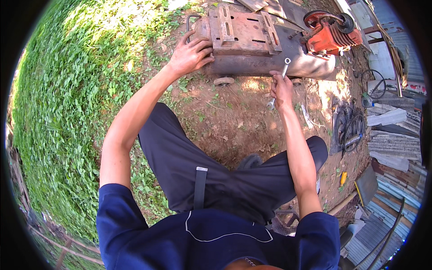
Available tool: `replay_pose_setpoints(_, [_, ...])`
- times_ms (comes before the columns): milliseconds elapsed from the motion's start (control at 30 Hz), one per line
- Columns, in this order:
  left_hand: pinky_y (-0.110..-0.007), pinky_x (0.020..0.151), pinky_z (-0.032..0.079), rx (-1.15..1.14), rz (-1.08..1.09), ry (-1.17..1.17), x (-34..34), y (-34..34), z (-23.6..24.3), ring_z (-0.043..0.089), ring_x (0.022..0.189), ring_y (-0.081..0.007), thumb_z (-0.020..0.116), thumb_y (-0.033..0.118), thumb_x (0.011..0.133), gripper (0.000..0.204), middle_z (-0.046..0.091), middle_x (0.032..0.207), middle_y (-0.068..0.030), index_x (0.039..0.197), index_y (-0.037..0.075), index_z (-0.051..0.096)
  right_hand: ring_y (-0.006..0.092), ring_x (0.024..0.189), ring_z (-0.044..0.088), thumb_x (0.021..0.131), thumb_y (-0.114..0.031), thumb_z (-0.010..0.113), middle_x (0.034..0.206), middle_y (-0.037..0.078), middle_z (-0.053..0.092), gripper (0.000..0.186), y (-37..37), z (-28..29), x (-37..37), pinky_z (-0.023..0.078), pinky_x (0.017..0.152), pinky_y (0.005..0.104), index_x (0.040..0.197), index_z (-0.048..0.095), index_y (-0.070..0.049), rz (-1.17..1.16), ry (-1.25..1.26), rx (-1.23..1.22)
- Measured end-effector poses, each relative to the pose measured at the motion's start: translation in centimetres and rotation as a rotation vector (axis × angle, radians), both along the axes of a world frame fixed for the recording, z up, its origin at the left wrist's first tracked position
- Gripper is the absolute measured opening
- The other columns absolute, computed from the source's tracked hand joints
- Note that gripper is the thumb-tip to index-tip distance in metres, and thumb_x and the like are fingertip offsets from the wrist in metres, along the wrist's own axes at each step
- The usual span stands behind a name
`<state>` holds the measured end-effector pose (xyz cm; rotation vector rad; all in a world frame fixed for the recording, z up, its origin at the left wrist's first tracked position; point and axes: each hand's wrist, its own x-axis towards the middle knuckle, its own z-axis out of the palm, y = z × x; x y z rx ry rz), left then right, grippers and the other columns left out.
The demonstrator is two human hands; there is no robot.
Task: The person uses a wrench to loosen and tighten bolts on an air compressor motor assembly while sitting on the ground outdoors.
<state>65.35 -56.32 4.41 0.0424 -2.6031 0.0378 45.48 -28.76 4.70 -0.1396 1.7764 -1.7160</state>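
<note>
A rusty air compressor tank (243, 65) lies on the dirt in front of me, with a slotted metal mounting plate (245, 33) on top. My left hand (190, 54) rests with fingers spread on the tank's left end, by the plate's near corner. In my right hand (282, 91) is a combination wrench (285, 66); its ring end points up and away, and its jaw end shows below the fist. The wrench is held just in front of the tank's near side. A red compressor pump (330, 38) with a dark pulley sits on the tank's right end.
A small wheel (223, 81) is under the tank's left end. Coiled black cable (348, 128) lies on the ground to the right, near a yellow-handled tool (343, 178). Corrugated sheets (393, 146) are stacked at the far right. Green plants (67, 112) cover the left side.
</note>
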Motion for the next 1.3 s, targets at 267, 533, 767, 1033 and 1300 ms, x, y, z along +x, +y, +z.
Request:
replay_pose_setpoints(267, [-0.044,0.102,0.036,0.253,0.114,0.228,2.0,3.2,0.0,0.058,0.11,-0.0194,0.075,0.02,0.077,0.021,0.065,0.106,0.0016,0.098,0.019,0.071,0.0023,0.045,0.032,0.093,-0.009,0.051,0.065,-0.006,0.04,0.018,0.5,0.3,2.0,0.023,0.036,0.0193,0.103,0.064,-0.002,0.164,-0.033,0.024])
replay_pose_setpoints(533, [-0.028,0.089,0.048,1.379,0.021,0.282,-2.0,11.8,2.1,0.06,0.1,-0.0118,0.068,0.005,0.089,0.023,0.068,0.11,-0.0061,0.111,-0.001,0.066,0.0018,0.052,0.038,0.098,-0.014,0.053,0.076,-0.004,0.049,0.018,0.3,5.5,3.0,0.03,0.042,0.018,0.111,0.061,-0.005,0.475,-0.235,-0.21])
replay_pose_setpoints(767, [-0.028,0.091,0.049,1.743,-0.091,0.242,-9.5,18.8,3.4,0.062,0.1,-0.0133,0.068,0.007,0.089,0.022,0.068,0.111,-0.0096,0.11,-0.001,0.067,0.0023,0.053,0.04,0.098,-0.017,0.055,0.079,-0.003,0.051,0.021,4.6,6.4,0.0,0.033,0.044,0.0181,0.116,0.056,-0.006,0.32,-0.074,-0.349])
replay_pose_setpoints(1033, [-0.039,0.093,0.044,1.005,-0.099,0.005,-19.0,26.5,3.0,0.059,0.109,-0.0262,0.07,0.018,0.084,0.02,0.066,0.115,-0.0088,0.1,0.006,0.073,0.0023,0.052,0.041,0.099,-0.024,0.056,0.073,-0.004,0.048,0.019,11.1,4.1,-6.0,0.03,0.04,0.0182,0.102,0.057,-0.005,-0.016,-0.327,-0.427])
replay_pose_setpoints(1300, [-0.043,0.097,0.042,0.373,-0.355,-0.052,-31.3,28.7,2.9,0.055,0.114,-0.0287,0.071,0.027,0.081,0.029,0.062,0.121,-0.0089,0.103,0.008,0.07,0.0119,0.053,0.045,0.093,-0.008,0.052,0.071,0.003,0.049,0.009,19.2,-3.9,-16.1,0.038,0.043,0.0267,0.097,0.057,-0.001,-0.588,-0.535,-0.478])
